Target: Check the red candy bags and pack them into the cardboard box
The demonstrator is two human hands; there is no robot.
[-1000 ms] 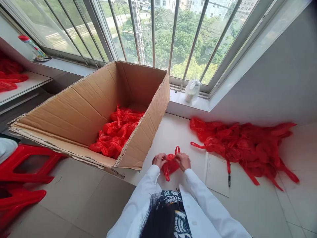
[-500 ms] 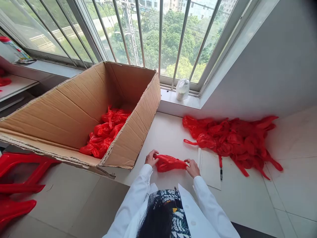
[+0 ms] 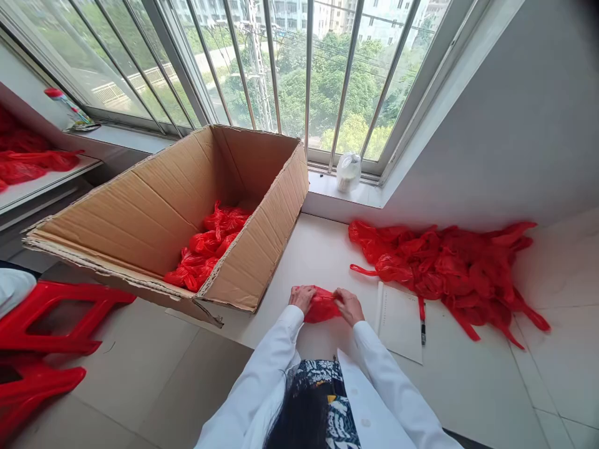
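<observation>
A red plastic bag (image 3: 322, 307) lies on the white tabletop in front of me, between my two hands. My left hand (image 3: 303, 298) covers its left end, fingers curled over the plastic. With its fingers pinched together, my right hand (image 3: 349, 305) grips the bag's right end. What is inside the bag, if anything, cannot be seen. To the left, a large open cardboard box (image 3: 262, 249) has several knotted red bags (image 3: 206, 243) at its bottom. A loose heap of red bags (image 3: 449, 262) lies to my right against the wall.
A white notebook (image 3: 400, 324) and a black pen (image 3: 423, 330) lie right of my hands. On the windowsill stands a small white plastic bag (image 3: 349, 172). Red stools (image 3: 60, 312) stand on the floor at left. More red bags (image 3: 37, 163) lie on a surface at far left.
My hands have come closer together, and the red bag between them looks shorter and more bunched. The view has shifted slightly to the left.
</observation>
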